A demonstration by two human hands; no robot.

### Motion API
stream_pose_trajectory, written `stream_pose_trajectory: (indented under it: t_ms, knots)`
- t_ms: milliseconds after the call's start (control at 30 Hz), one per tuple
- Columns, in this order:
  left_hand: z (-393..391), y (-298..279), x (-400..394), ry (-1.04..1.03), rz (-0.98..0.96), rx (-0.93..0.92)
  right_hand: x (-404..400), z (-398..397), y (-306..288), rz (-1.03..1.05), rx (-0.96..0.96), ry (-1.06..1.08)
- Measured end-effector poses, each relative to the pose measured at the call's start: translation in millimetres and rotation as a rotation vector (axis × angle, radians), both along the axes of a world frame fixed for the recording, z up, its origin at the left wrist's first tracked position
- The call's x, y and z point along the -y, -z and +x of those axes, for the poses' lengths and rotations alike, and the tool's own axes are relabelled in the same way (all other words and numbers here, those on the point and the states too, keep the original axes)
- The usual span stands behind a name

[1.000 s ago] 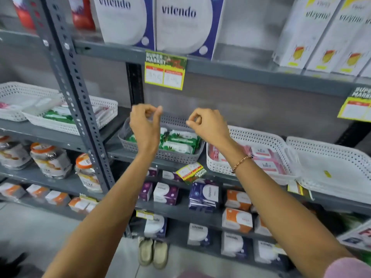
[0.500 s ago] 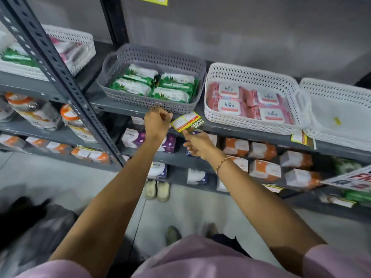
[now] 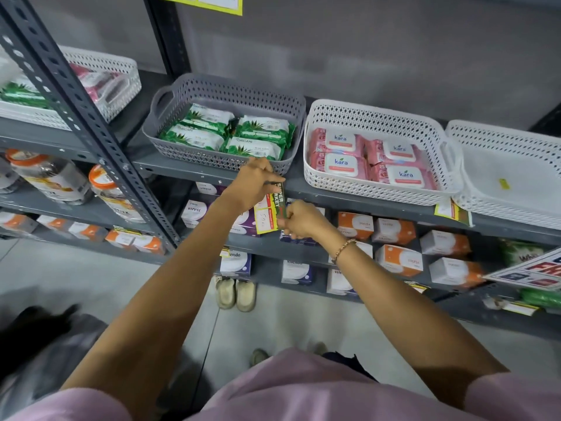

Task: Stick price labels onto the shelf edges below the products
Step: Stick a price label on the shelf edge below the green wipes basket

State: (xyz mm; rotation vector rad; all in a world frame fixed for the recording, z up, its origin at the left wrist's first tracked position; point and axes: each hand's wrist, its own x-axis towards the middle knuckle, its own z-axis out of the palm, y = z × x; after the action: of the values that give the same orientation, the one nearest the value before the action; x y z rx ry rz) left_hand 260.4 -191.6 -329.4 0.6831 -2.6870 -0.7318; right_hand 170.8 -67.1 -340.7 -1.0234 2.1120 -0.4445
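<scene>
A yellow, green and red price label hangs turned sideways at the grey shelf edge, just below the grey basket of green wipe packs. My left hand pinches the label's top end against the shelf edge. Lower down, my right hand grips the label's bottom right edge. Another price label is stuck on the same edge under the white basket of pink wipe packs.
A perforated grey upright stands to the left. An empty white basket sits at right. Boxes fill the lower shelves. A pair of shoes lies on the floor under the rack. A sign pokes in at right.
The view dropped from the upper shelf to the middle one. Both hands came down from the upper label to the label under the grey basket, which has swung from tilted to nearly vertical.
</scene>
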Motion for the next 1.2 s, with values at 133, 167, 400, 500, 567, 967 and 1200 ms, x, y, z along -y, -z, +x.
stream_pose_trajectory:
  t_ms: [133,167,400,500,567,967,1200]
  knots:
    - [5,-5,8,-0.036,-0.020,0.008,7,-12,-13,0.074,-0.293,-0.158]
    - [8,-6,11,-0.047,-0.025,0.015,8,-15,-13,0.065,-0.303,-0.131]
    - [44,8,28,-0.241,0.015,-0.057,19,-16,-1,-0.350,-0.149,0.180]
    - [52,19,34,-0.360,0.074,-0.111,28,-4,9,-0.450,-0.090,0.245]
    - [55,25,36,-0.425,0.146,-0.165,35,3,15,-0.487,-0.117,0.271]
    - [62,52,60,-0.578,0.176,-0.154,62,26,34,-0.517,-0.223,0.347]
    - [61,54,67,-0.590,0.081,-0.174,69,26,39,-0.515,-0.341,0.263]
